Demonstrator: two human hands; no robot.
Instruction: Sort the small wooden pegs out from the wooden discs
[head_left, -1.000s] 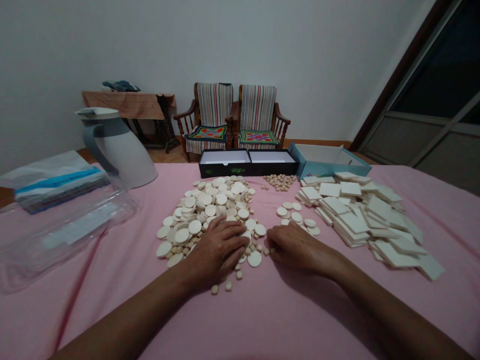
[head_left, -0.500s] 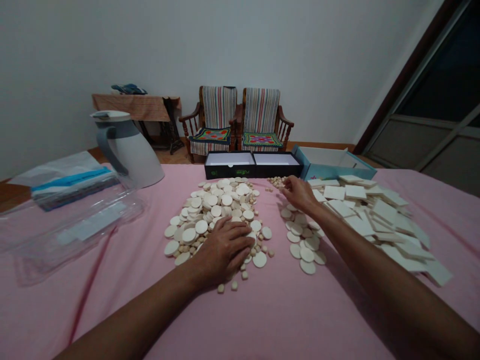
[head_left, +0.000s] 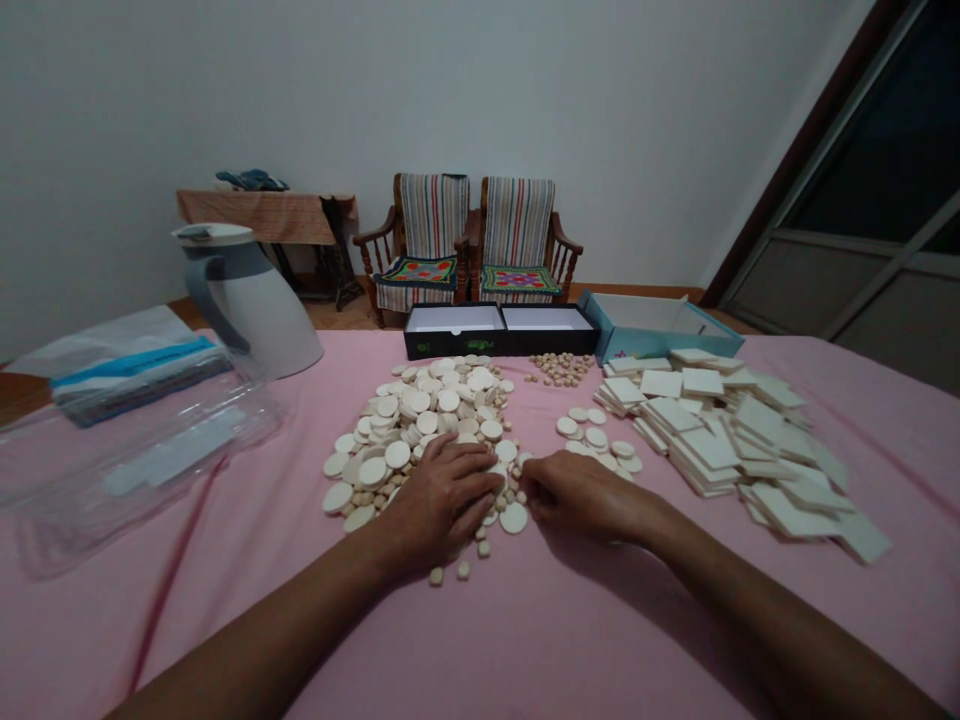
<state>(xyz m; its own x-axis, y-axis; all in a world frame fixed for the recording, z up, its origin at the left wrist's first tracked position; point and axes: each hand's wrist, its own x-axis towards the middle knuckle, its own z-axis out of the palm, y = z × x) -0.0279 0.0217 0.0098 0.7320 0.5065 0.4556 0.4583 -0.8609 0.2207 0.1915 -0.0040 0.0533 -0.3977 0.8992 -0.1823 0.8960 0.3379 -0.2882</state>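
Observation:
My left hand (head_left: 442,497) lies with spread fingers on the near right part of a big mixed pile of pale discs (head_left: 416,405) and small cubes. Beside that pile's right edge, my right hand (head_left: 574,492) has its fingers curled together; whatever they grip, if anything, is hidden. Just beyond my right hand is a smaller group of discs (head_left: 596,438), partly covered by it. A cluster of small cubes (head_left: 564,368) lies farther back, and stacked square tiles (head_left: 701,445) spread out at the right. A few loose cubes (head_left: 463,570) sit near my left wrist.
At the pink table's (head_left: 420,640) back edge stand a black two-part box (head_left: 457,345) and a blue open box (head_left: 660,340). A white jug (head_left: 277,320), a clear plastic tray (head_left: 172,455) and a blue-and-white packet (head_left: 142,375) are on the left. Two chairs (head_left: 435,220) stand behind.
My right hand has moved from the small-cube cluster at the back toward me and left, to the big pile's edge. My left hand has stayed on the pile. The view has shifted slightly.

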